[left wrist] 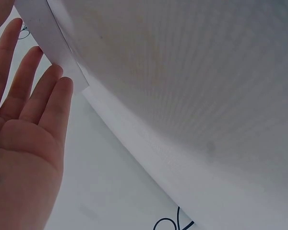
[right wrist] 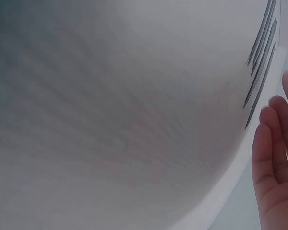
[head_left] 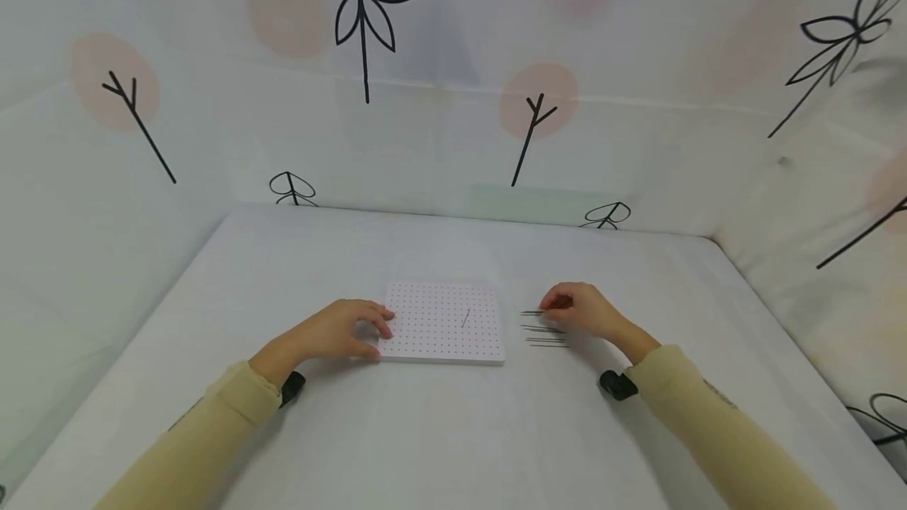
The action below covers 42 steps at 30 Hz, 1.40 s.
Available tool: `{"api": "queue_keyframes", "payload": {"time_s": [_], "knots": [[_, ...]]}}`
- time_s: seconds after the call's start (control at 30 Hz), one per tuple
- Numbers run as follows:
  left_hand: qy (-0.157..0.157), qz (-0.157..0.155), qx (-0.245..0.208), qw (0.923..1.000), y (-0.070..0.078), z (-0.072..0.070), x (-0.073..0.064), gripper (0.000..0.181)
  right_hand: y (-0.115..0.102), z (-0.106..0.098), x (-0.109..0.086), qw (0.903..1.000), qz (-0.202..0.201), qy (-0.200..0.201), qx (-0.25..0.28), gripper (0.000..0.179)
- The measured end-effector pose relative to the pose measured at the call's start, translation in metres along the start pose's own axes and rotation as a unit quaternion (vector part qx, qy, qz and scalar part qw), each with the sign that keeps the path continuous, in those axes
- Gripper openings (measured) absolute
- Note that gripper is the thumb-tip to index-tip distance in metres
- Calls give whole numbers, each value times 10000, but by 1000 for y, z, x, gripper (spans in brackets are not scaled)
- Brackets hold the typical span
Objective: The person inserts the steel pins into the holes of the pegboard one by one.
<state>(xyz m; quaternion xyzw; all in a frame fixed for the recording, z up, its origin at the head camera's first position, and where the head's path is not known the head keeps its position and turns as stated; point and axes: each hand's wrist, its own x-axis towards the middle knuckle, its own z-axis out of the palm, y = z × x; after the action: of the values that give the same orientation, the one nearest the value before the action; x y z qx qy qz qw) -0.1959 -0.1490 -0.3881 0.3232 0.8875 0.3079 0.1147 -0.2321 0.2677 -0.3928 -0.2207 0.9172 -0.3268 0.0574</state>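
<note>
A white board [head_left: 432, 337] with rows of small holes lies flat on the table. One thin dark stick [head_left: 465, 318] stands tilted in its right half. At the board's left edge is my left hand [head_left: 347, 330], fingers spread and touching it; the left wrist view shows the fingers [left wrist: 52, 103] nearly straight against the board's side [left wrist: 50, 38]. Several thin dark sticks [head_left: 544, 329] lie in a loose row right of the board. My right hand [head_left: 584, 312] is over the farthest ones, fingertips close to them. In the right wrist view a gap shows between thumb and fingers [right wrist: 262, 148].
A white cloth covers the table [head_left: 453, 431]. Behind it and at the sides hang white curtains [head_left: 439, 140] with black plant drawings. A dark wrist device [head_left: 618, 386] sits by the right cuff, another [head_left: 292, 389] by the left.
</note>
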Motion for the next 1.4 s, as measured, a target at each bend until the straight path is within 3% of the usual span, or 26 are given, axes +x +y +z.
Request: {"api": "queue_keyframes", "payload": {"time_s": [0.47,0.9,1.13,1.4], "knots": [[-8,-17,50,10000,2,-1,0,22,8,-2,20,9983,109,-504,-266,6],[13,-18,5,10000,3,0,0,22,10,0,26,9936,255,-1053,-309,7],[-1,-28,-15,10000,3,0,1,22,10,-1,23,9946,130,-1009,-200,6],[-3,13,25,10000,3,-1,1,22,5,-3,20,9977,77,-580,-336,5]]}}
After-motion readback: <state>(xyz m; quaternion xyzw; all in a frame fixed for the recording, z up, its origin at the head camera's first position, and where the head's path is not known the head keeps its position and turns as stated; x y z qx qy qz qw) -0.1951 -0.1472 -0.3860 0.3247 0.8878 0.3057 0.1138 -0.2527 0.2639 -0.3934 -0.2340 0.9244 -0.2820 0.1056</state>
